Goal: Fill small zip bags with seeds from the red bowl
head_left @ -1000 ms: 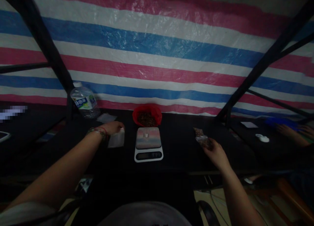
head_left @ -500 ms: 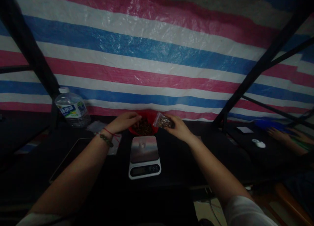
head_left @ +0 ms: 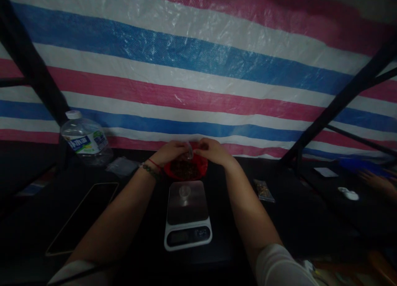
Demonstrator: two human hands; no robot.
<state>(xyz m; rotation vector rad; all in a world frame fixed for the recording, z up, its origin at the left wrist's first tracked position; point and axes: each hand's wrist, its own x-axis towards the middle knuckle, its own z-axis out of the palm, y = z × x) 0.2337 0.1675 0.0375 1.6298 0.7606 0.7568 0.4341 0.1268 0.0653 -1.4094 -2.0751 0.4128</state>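
Note:
Over the red bowl (head_left: 203, 170), my left hand (head_left: 172, 152) and my right hand (head_left: 214, 151) face each other with fingertips pinched. Between them is the edge of a small clear plastic bag (head_left: 190, 151), gripped from both sides. Its contents are mostly hidden by my fingers. Small dark brown pieces (head_left: 185, 170) fill the bottom of the bowl. Just in front of the bowl is a white kitchen scale (head_left: 188, 240), with a small clear cup (head_left: 184, 191) on its metal plate.
A filled clear packet (head_left: 263, 191) lies right of my right forearm. To the left are a dark tablet-like slab (head_left: 83, 220), clear plastic bags (head_left: 122, 166) and a large plastic bottle (head_left: 87, 139). A co-worker's hand (head_left: 372, 178) is at far right, near a white object (head_left: 348, 193).
My right hand has moved left, closer to my left hand. The left hand has lifted from the bowl's contents to the bag. The view has shifted, uncovering the packet on the right.

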